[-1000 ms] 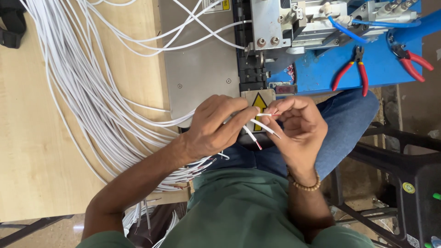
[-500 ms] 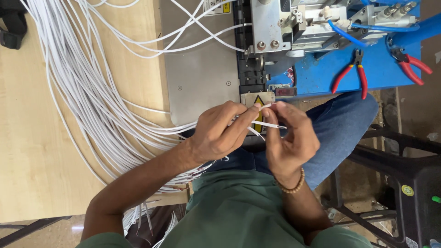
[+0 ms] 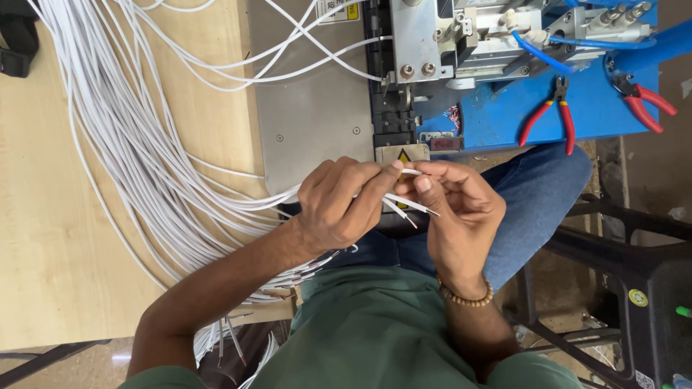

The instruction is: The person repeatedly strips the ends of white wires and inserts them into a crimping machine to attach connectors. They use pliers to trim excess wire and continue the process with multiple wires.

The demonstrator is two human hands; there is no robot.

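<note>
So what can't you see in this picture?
- Head view: wire ends partly hidden by the left hand and right hand fingers.
- Right pliers cut off by the picture's edge.
- Wire bundle runs off the top edge.
- Machine top cut off.

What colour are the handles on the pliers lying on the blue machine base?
Red, on the small metal pliers, seen in the head view.
</note>
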